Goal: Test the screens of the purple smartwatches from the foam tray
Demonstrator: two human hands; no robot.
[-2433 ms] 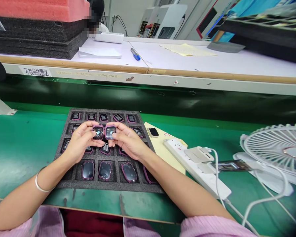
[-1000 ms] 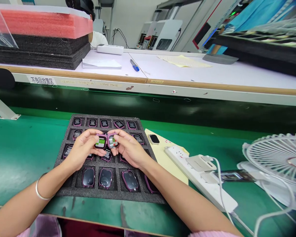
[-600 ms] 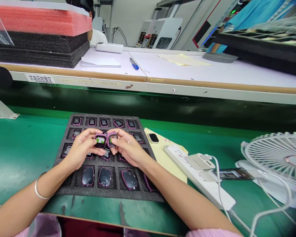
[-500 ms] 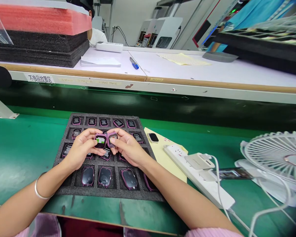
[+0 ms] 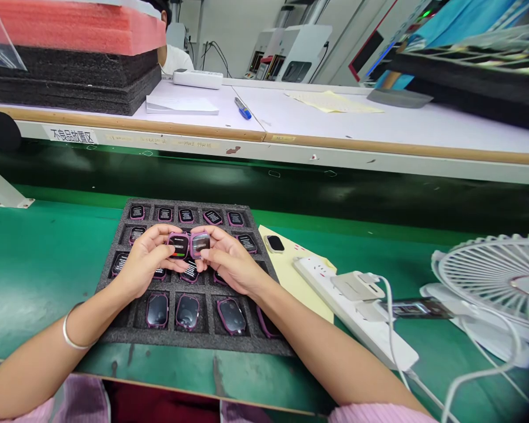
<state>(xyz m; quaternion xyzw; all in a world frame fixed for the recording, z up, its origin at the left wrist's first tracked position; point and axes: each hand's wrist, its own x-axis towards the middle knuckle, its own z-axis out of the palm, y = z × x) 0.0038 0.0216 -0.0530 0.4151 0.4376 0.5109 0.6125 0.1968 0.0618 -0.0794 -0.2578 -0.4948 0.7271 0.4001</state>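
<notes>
My left hand (image 5: 146, 261) grips a purple smartwatch body (image 5: 178, 245) with a dark lit screen. My right hand (image 5: 230, 262) grips a second purple smartwatch body (image 5: 200, 242), its screen pale and washed out. Both watches are held side by side, touching, above a black foam tray (image 5: 114, 330). The tray's cells hold several more purple watch bodies; those in the front row (image 5: 187, 311) have dark screens, and those in the back rows (image 5: 186, 215) show text screens. A silver bangle sits on my left wrist.
A yellow card (image 5: 300, 281) with one dark watch body (image 5: 274, 242) lies right of the tray. A white power strip (image 5: 357, 314) with plugs and cables, and a white fan (image 5: 496, 276), stand further right. Foam sheets (image 5: 70, 70), papers and a blue pen (image 5: 243, 109) lie on the white shelf behind.
The screens in my hands have gone from green-and-white pictures to a dark screen on the left and a pale one on the right. My hands have stayed in place above the tray.
</notes>
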